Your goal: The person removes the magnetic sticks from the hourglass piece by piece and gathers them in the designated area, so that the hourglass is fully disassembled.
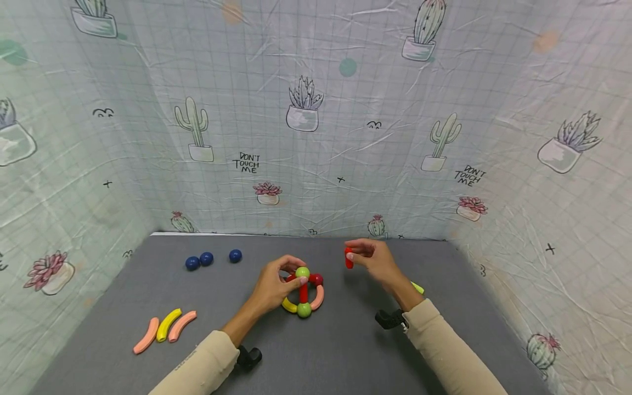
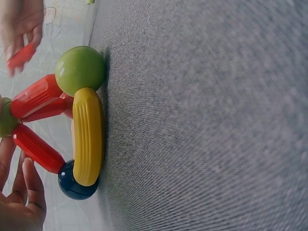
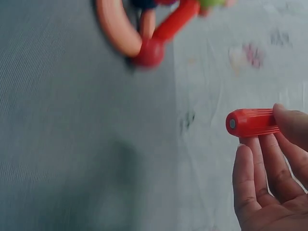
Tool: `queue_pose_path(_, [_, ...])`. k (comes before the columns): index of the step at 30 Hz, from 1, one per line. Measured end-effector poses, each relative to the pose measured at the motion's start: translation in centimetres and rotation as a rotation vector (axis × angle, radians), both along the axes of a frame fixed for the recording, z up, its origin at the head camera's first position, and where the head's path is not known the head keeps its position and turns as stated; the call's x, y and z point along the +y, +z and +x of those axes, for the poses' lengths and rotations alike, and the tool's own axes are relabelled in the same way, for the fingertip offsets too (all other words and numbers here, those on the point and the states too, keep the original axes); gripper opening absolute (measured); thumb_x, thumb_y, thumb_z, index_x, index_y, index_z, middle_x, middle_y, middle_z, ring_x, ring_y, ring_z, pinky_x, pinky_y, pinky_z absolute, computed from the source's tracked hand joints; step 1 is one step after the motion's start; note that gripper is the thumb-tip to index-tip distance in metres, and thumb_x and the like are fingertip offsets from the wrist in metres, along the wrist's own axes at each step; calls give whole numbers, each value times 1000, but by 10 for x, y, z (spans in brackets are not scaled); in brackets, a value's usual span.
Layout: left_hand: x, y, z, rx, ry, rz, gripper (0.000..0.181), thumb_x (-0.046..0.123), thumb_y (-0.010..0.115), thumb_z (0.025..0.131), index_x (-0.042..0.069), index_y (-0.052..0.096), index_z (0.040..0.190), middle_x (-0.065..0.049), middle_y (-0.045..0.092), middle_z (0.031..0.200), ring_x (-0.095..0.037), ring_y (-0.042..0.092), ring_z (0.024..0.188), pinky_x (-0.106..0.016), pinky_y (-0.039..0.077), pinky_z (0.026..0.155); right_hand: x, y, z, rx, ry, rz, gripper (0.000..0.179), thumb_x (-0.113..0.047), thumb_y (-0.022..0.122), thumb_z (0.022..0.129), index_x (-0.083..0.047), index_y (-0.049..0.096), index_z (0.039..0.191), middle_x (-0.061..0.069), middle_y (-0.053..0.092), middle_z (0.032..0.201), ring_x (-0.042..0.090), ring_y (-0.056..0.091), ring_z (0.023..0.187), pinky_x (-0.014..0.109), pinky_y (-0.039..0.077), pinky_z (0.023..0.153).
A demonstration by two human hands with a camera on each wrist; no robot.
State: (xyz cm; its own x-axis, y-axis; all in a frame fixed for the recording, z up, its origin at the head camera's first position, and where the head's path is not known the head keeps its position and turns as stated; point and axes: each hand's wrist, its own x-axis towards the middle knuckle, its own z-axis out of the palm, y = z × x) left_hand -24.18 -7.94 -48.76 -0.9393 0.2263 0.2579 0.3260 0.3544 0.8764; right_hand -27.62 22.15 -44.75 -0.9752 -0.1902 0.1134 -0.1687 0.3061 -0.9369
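Note:
My left hand point(image 1: 270, 286) pinches the green ball point(image 1: 303, 272) at the top of a small frame of balls and sticks. Straight red sticks point(image 2: 37, 148) slope down from that ball to a ring of curved sticks. A lower green ball point(image 2: 81, 70), a yellow curved stick point(image 2: 88, 137), a dark blue ball point(image 2: 77, 180), a red ball point(image 3: 148, 52) and a pink curved stick point(image 3: 117, 26) show in the ring. To the right and apart from it, my right hand point(image 1: 377, 261) holds a loose red stick point(image 3: 252, 122) between thumb and fingers, its round end showing a metal dot.
Several loose pieces lie to the left on the grey table point(image 1: 345, 351): blue balls point(image 1: 206, 258) at the back, and pink and yellow curved sticks point(image 1: 169, 325) nearer. A yellow-green piece point(image 1: 417, 287) is partly behind the right forearm. A printed cloth point(image 1: 326, 153) encloses the table.

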Motion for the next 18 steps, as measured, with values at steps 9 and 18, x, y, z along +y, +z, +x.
queue_pose_path(9, [2, 0, 1, 8, 13, -18, 24, 23, 85, 93, 27, 75, 115, 6, 74, 106, -17, 66, 101, -29, 51, 77, 76, -15, -4, -51, -150, 126, 33, -20, 78, 99, -4, 74, 128, 15, 78, 119, 18, 73, 97, 46, 58, 94])
queue_pose_path(18, [4, 1, 1, 44, 30, -43, 25, 23, 86, 91, 25, 75, 113, 6, 74, 104, -17, 66, 98, -29, 53, 78, 124, -21, -2, -43, -160, 226, 35, -15, 74, 101, 2, 71, 132, 21, 76, 123, 18, 74, 98, 41, 62, 87])
